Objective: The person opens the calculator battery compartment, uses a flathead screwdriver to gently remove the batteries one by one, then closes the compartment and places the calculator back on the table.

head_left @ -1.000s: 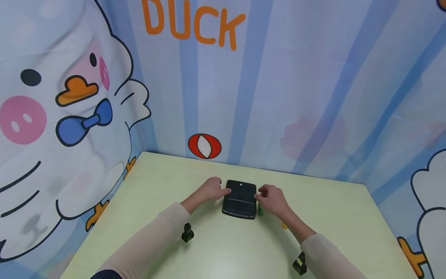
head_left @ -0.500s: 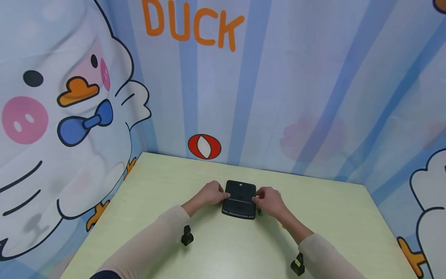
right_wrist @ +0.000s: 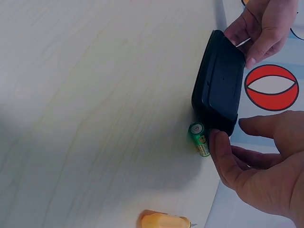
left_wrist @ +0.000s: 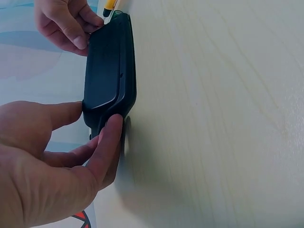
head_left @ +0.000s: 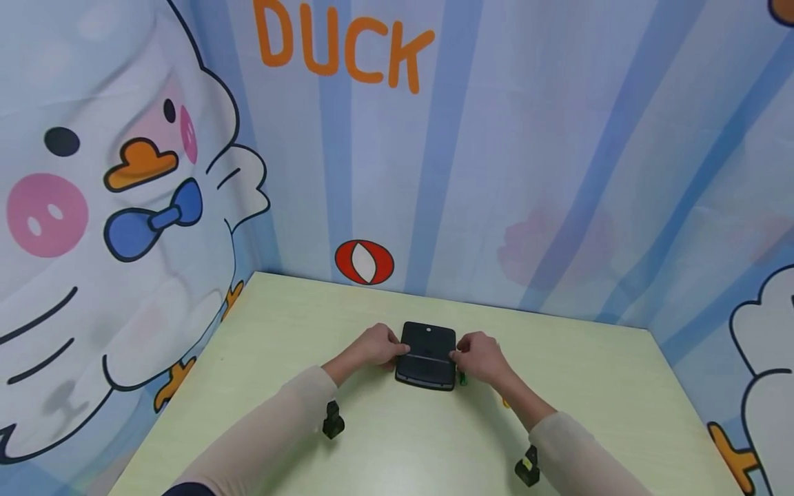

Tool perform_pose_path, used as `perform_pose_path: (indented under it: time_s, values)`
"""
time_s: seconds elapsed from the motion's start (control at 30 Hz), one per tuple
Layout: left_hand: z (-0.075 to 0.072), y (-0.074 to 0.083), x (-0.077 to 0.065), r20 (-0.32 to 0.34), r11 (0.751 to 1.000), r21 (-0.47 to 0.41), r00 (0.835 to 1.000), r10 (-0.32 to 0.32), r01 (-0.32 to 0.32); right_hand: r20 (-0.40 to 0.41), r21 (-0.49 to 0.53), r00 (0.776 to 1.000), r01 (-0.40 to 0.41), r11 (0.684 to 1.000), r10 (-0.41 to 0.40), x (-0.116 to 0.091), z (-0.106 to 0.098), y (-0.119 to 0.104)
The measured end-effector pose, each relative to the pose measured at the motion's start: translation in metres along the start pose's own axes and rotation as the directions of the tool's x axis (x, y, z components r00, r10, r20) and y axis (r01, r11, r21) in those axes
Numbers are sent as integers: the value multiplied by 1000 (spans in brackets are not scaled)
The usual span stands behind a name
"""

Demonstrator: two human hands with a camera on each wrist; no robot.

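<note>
A black calculator (head_left: 426, 355) lies back side up on the table, with a small round light spot near its far end. At its left edge my left hand (head_left: 376, 346) pinches it, thumb on top and fingers curled along the side and underneath, as the left wrist view (left_wrist: 61, 161) shows. My right hand (head_left: 480, 358) grips the opposite edge between thumb and bent fingers. Close by the right fingers, a green battery (right_wrist: 199, 139) lies against the table beside the calculator. The calculator's front face is hidden.
An orange-yellow handled tool with a thin metal tip, perhaps a screwdriver (right_wrist: 166, 220), lies to the right, partly hidden by the right forearm in the head view. The pale table (head_left: 384, 441) meets a duck-printed curtain (head_left: 496, 172) at the back.
My right hand has shifted slightly left and down onto the calculator's edge. My left hand has come a little lower along its side. The calculator stays in about the same place.
</note>
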State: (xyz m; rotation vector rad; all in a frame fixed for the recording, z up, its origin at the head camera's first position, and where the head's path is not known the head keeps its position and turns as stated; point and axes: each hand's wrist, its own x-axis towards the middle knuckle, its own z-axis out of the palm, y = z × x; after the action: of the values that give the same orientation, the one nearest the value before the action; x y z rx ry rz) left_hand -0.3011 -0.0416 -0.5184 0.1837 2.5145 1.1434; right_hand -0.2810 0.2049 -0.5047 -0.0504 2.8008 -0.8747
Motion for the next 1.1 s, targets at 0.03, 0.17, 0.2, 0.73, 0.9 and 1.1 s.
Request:
perform_pose_path:
  time_s: [0.03, 0.17, 0.2, 0.73, 0.9, 1.1]
  values:
    - [0, 0, 0, 1, 1000, -7, 1000, -1, 1, 3, 1, 1000, 1, 1000, -1, 0, 0, 0]
    - [0, -1, -1, -3, 1000, -31, 1000, -2, 2, 6, 7, 1000, 16, 1000, -17, 0, 2, -1]
    - [0, -1, -1, -5, 999, -35, 1000, -2, 2, 3, 6, 1000, 22, 1000, -22, 0, 2, -1]
    - [-1, -1, -6, -59, 995, -100, 998, 11, -17, -66, 151, 997, -16, 988, 26, -6, 7, -3]
    - [-3, -1, -4, -63, 987, -152, 998, 32, -42, -88, 222, 994, -43, 974, 64, -6, 7, -3]
    - [-7, 0, -3, -80, 981, -177, 995, 61, -75, -124, 285, 989, -39, 958, 77, -9, 4, -9]
